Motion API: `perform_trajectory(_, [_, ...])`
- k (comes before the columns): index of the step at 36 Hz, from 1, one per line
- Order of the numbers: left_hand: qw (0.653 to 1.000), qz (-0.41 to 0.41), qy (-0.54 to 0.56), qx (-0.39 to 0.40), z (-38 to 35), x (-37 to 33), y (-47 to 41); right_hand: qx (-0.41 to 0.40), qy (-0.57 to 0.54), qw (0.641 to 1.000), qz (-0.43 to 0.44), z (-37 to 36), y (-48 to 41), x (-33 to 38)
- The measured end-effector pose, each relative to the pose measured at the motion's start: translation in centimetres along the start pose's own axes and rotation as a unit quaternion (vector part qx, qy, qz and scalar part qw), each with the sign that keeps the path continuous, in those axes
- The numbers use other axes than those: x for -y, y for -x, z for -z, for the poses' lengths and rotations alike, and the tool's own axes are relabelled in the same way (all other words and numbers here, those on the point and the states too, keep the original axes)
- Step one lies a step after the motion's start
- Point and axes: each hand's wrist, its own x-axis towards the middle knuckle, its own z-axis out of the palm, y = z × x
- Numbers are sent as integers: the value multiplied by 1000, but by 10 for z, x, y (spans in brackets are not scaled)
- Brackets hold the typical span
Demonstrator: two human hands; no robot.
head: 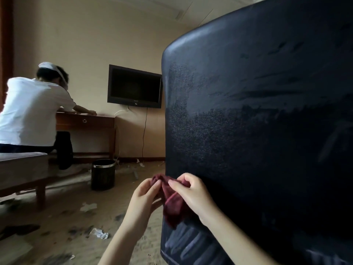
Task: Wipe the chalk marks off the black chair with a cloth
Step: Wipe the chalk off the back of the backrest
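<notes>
Both hands hold a small dark red cloth at the near left edge of the large black padded chair back, which fills the right side of the view. The left hand pinches the upper left part of the cloth, and the right hand pinches the upper right part; the rest of the cloth hangs down between them, so its long axis is about vertical. The cloth looks close to the chair surface, but I cannot tell if it touches it.

The step in hand seems to be folding or arranging the cloth before wiping. To do it well, I would gather the cloth into a flat pad with a clean side outward, then press it with spread fingers and pull in long overlapping strokes.

The pale chalk marks remain as slanted streaks on the low near part of the chair, under the hands. A grey haze also covers the middle left area, so much work seems left.
</notes>
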Motion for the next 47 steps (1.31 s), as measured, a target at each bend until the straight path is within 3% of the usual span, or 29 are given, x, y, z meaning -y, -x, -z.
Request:
perform_trajectory(5, [997, 14, -68, -34, 16, 13, -2, 28, -22, 999, -18, 0, 8, -16])
perform_trajectory(10, [985, 5, -172, -8, 30, 17, -2, 10, -37, 999, -33, -6, 15, -26])
perform_trajectory(14, [977, 18, -209, 24, 43, 18, 1, -47, 76, 994, 68, -11, 21, -35])
perform_trajectory(18, [964, 136, -151, 172, 52, 18, 10, -108, 154, 966, 175, -14, 25, -38])
perform_trajectory(20, [942, 140, -242, 184, 50, 20, 12, -123, 164, 955, 215, -16, 27, -36])
perform_trajectory(23, [941, 123, -294, 113, 48, 29, 9, -84, 181, 946, 257, -19, 35, -38])
perform_trajectory(27, [963, 191, -188, 34, 47, 37, 12, 110, 263, 926, 248, -17, 48, -40])
perform_trajectory(29, [967, 219, -122, 32, 46, 37, 13, 177, 305, 906, 233, -16, 51, -46])
perform_trajectory(33, [967, 239, 39, 75, 42, 34, 20, 200, 396, 865, 236, -11, 53, -52])
perform_trajectory(37, [949, 284, 86, 104, 39, 42, 25, 250, 446, 831, 217, -8, 59, -43])
perform_trajectory(39, [949, 289, 84, 89, 37, 46, 23, 247, 452, 829, 218, -3, 62, -35])
perform_trajectory(41, [954, 280, 102, 16, 36, 57, 17, 190, 466, 822, 266, 12, 62, -25])
perform_trajectory(44, [957, 247, 20, -149, 36, 85, 7, 63, 510, 777, 362, 48, 58, -3])
perform_trajectory(47, [960, 149, -108, -212, 14, 105, -1, -11, 561, 715, 416, 87, 52, 26])
